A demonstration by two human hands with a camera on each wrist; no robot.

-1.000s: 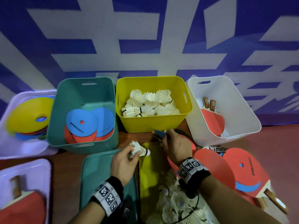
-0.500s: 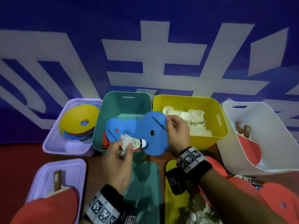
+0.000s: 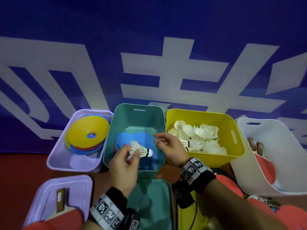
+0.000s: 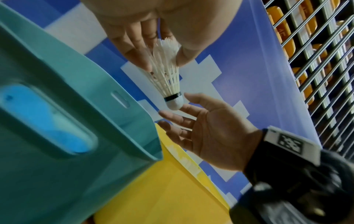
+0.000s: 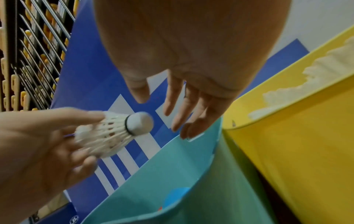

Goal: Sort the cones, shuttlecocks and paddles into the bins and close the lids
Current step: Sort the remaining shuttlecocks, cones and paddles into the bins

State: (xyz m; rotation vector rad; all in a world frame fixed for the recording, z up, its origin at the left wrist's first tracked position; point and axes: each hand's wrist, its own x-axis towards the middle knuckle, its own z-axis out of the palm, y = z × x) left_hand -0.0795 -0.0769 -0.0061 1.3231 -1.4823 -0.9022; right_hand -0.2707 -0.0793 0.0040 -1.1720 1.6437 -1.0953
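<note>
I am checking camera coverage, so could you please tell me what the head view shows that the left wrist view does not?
Only the head view shows the purple bin of cones, the white bin with paddles, the heap of shuttlecocks and the lids. Only the left wrist view shows the metal rack and the right palm. Both show the left hand pinching a shuttlecock, the open right hand, the teal bin and the yellow bin.
</note>
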